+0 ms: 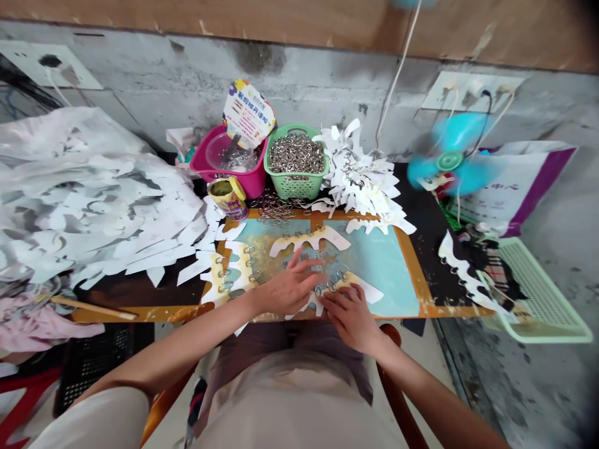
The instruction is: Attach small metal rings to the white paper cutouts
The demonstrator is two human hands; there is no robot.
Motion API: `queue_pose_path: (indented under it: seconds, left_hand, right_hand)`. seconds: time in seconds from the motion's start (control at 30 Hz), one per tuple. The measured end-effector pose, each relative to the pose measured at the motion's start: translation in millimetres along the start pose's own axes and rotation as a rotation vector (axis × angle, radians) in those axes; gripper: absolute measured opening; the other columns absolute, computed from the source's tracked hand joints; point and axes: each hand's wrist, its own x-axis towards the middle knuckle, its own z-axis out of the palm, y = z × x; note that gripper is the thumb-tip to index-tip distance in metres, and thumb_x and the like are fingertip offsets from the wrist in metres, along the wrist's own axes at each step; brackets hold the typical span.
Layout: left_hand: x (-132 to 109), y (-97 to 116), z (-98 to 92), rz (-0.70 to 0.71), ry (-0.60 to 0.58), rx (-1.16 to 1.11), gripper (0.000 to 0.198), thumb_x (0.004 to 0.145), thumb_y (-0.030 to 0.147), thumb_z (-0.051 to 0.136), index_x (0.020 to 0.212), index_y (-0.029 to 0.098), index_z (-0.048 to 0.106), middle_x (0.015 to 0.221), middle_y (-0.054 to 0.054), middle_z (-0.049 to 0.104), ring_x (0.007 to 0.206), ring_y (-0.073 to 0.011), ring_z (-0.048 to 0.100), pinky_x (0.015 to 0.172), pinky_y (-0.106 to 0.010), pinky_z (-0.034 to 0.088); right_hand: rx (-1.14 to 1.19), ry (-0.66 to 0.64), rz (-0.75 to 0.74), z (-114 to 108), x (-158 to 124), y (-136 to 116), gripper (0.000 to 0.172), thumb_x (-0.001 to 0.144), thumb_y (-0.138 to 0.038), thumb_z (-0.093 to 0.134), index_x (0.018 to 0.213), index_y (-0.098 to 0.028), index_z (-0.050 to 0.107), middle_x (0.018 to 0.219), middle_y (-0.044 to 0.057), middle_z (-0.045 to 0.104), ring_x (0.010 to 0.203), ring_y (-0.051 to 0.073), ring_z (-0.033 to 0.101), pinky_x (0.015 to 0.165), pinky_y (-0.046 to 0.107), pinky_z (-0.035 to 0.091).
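Observation:
My left hand (294,285) hovers over the middle of the blue-topped board (388,274), its fingers apart and slightly blurred; nothing shows in them. My right hand (349,312) is closed at the near edge, fingers pressed on a white scalloped strip (369,291) with a yellowish glued edge and metal rings. Just beyond the hands lies another scalloped strip (334,238) with several rings along its edge. Left of my left hand, more ringed strips (215,284) lie side by side. Loose metal rings (276,211) are heaped at the board's back edge.
A green basket of rings (297,156), a pink basket (257,178) and an open tin (228,198) stand behind. White cut pieces pile high at left (93,206) and back right (360,178). A blurred blue fan (449,161) and green tray (547,293) are at right.

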Motion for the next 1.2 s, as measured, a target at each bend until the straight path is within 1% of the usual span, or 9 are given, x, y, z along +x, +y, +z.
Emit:
queue_pose_path:
  seconds: [0.13, 0.27, 0.47, 0.67, 0.8, 0.9, 1.0, 1.1, 1.2]
  left_hand:
    - [9, 5, 8.6, 0.081, -0.074, 0.02, 0.031, 0.098, 0.01, 0.035, 0.122, 0.021, 0.052, 0.107, -0.006, 0.072, 0.135, -0.019, 0.046, 0.121, -0.056, 0.012]
    - [8, 1, 19.1, 0.126, -0.013, 0.034, 0.028, 0.1, 0.011, 0.034, 0.119, 0.022, 0.051, 0.11, -0.005, 0.071, 0.123, -0.0157, 0.056, 0.122, -0.049, 0.019]
    - [-3, 13, 27.4, 0.209, 0.083, 0.194, 0.02, 0.096, 0.006, 0.034, 0.102, 0.017, 0.049, 0.089, -0.004, 0.067, 0.092, -0.0156, 0.065, 0.117, -0.05, 0.032]
    - [-10, 26, 38.6, 0.062, 0.205, 0.252, 0.024, 0.097, 0.007, 0.028, 0.096, 0.016, 0.049, 0.082, -0.003, 0.066, 0.085, -0.0151, 0.064, 0.114, -0.046, 0.038]
    - [1, 39, 26.7, -0.032, 0.069, 0.329, 0.023, 0.096, 0.007, 0.03, 0.099, 0.016, 0.051, 0.082, -0.003, 0.067, 0.087, -0.0171, 0.063, 0.115, -0.05, 0.033]
    - [10, 55, 22.6, -0.133, -0.003, 0.385, 0.018, 0.094, 0.009, 0.036, 0.101, 0.014, 0.052, 0.079, -0.006, 0.067, 0.088, -0.0207, 0.064, 0.108, -0.051, 0.038]
    - [6, 69, 38.5, -0.296, 0.103, 0.392, 0.02, 0.094, 0.007, 0.038, 0.107, 0.013, 0.052, 0.08, -0.007, 0.068, 0.085, -0.0218, 0.065, 0.097, -0.046, 0.044]
    - [-8, 75, 65.2, -0.402, 0.31, 0.324, 0.021, 0.095, 0.007, 0.037, 0.107, 0.016, 0.052, 0.084, -0.005, 0.07, 0.081, -0.0191, 0.065, 0.093, -0.042, 0.043]
    - [-20, 73, 81.2, -0.421, 0.429, 0.244, 0.018, 0.095, 0.008, 0.04, 0.103, 0.018, 0.052, 0.085, -0.003, 0.071, 0.08, -0.0174, 0.065, 0.094, -0.04, 0.041]
  right_hand:
    - [-0.013, -0.011, 0.002, 0, 0, 0, 0.047, 0.091, -0.019, 0.053, 0.137, -0.026, 0.051, 0.124, 0.007, 0.065, 0.109, 0.029, 0.047, 0.101, 0.055, 0.027]
    - [0.0, 0.009, 0.021, 3, -1, -2, 0.045, 0.092, -0.019, 0.051, 0.137, -0.022, 0.05, 0.122, 0.008, 0.065, 0.11, 0.029, 0.048, 0.107, 0.056, 0.022]
    - [-0.003, 0.007, 0.105, 2, 0, -7, 0.039, 0.093, -0.02, 0.048, 0.132, -0.017, 0.051, 0.109, 0.008, 0.069, 0.109, 0.028, 0.05, 0.112, 0.055, 0.017]
    - [-0.027, -0.008, 0.112, -1, 4, -9, 0.038, 0.093, -0.02, 0.048, 0.132, -0.019, 0.052, 0.106, 0.007, 0.068, 0.108, 0.026, 0.05, 0.113, 0.051, 0.013]
    - [-0.037, -0.076, 0.097, -3, 19, -2, 0.026, 0.088, -0.014, 0.052, 0.11, -0.02, 0.064, 0.094, 0.005, 0.065, 0.097, 0.024, 0.051, 0.103, 0.045, 0.025]
    - [-0.05, -0.103, 0.069, -5, 30, 5, 0.018, 0.085, -0.011, 0.054, 0.092, -0.021, 0.067, 0.091, 0.005, 0.061, 0.092, 0.022, 0.051, 0.092, 0.041, 0.029]
    - [-0.063, -0.107, 0.052, -6, 34, 9, 0.02, 0.086, -0.012, 0.054, 0.092, -0.022, 0.069, 0.091, 0.004, 0.059, 0.09, 0.021, 0.051, 0.089, 0.039, 0.028]
    - [-0.081, -0.107, 0.06, -8, 31, 7, 0.03, 0.089, -0.014, 0.054, 0.113, -0.027, 0.067, 0.09, 0.003, 0.06, 0.091, 0.021, 0.052, 0.091, 0.039, 0.027]
    - [-0.079, -0.088, 0.08, -8, 28, 2, 0.038, 0.092, -0.015, 0.052, 0.127, -0.03, 0.06, 0.09, 0.003, 0.063, 0.093, 0.022, 0.053, 0.094, 0.04, 0.027]
